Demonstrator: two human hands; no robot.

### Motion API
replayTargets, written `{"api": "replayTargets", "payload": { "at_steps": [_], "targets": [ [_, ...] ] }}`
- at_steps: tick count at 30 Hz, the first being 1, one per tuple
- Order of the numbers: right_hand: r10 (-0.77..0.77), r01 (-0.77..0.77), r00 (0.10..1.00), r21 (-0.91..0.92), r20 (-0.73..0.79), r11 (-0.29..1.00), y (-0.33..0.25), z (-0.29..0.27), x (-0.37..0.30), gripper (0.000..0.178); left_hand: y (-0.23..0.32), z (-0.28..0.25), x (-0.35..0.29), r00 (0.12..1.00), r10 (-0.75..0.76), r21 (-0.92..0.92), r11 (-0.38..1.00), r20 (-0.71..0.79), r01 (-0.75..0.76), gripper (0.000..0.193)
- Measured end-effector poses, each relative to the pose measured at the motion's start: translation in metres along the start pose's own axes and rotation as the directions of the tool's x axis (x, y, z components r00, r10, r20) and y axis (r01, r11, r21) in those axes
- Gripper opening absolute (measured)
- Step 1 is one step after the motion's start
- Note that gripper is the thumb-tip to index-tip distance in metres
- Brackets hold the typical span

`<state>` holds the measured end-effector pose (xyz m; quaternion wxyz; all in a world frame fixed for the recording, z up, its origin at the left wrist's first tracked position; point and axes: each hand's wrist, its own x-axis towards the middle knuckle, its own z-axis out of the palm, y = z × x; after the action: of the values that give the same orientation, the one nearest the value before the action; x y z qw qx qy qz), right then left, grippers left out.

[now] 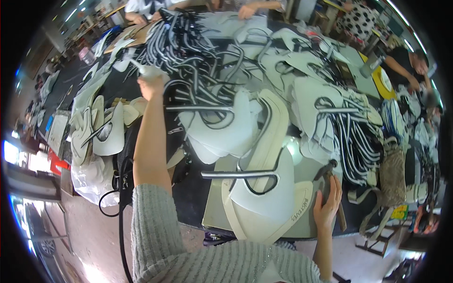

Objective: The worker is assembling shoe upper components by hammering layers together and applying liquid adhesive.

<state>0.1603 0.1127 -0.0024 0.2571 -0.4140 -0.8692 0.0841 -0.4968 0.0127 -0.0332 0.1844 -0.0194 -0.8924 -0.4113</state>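
white nozzled bottle (pixel 155 71) in left hand (pixel 151 88), contents out of sight

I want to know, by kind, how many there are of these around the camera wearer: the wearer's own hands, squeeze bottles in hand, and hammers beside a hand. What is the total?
Own hands (left hand, right hand): 2
White squeeze bottle: 1
Hammer: 1
Total: 4
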Motion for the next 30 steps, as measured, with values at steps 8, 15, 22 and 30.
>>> {"api": "replayTargets", "payload": {
  "at_steps": [8,15,22,30],
  "targets": [
    [0.156,-0.036,0.985,0.8,-0.073,0.598,-0.027,-0.021,0.035,0.055,0.147,-0.107,-0.12,0.895,0.444,-0.869,0.46,0.047,-0.182,0.063],
    [-0.248,-0.551,0.834,0.732,0.492,-0.401,-0.089,-0.022,0.013,0.087,0.147,-0.202,-0.388,0.275,0.929,-0.953,0.284,0.246,-0.105,0.095],
    [0.145,-0.351,0.887,0.846,0.438,-0.402,-0.019,-0.052,-0.046,0.095,0.126,-0.227,-0.429,0.307,0.877,-0.915,0.283,0.368,0.288,0.104],
    [0.268,-0.178,0.941,0.976,0.205,-0.124,-0.002,-0.069,-0.047,0.101,0.121,-0.245,-0.432,0.447,0.814,-0.929,0.322,0.369,0.181,0.032]
  ]
}}
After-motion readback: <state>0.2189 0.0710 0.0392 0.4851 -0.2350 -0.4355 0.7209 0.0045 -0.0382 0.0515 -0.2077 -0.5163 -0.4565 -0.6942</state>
